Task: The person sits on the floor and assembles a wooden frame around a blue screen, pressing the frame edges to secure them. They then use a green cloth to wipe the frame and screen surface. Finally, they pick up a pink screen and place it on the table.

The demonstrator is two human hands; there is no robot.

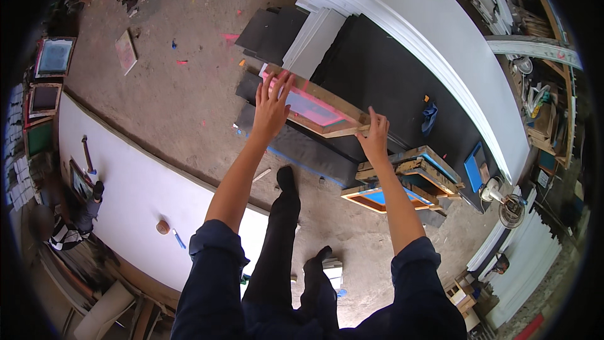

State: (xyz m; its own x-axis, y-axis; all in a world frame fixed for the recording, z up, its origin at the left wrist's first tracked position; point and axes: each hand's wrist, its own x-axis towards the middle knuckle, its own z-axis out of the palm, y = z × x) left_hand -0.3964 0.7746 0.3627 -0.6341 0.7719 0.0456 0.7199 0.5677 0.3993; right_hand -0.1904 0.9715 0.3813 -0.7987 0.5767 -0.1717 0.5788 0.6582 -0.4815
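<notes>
A wooden screen-printing frame (336,99) with pink-edged mesh is held tilted in front of me, above dark flat sheets (377,66). My left hand (272,110) grips its left end, with the fingers reaching over the top edge. At the opposite end, my right hand (376,133) is closed around the frame's right corner. Part of each hand's grip is hidden behind the wood. Below the held frame, near my right forearm, several wooden frames with blue mesh (377,198) are stacked at angles.
Stacked white boards (434,31) border the dark sheets on the far right. A long white tabletop (138,182) runs along the left, bearing a brown round object (163,226) and a blue-and-white tool (180,239). Another person (72,217) is at its far left. A fan (511,211) stands right.
</notes>
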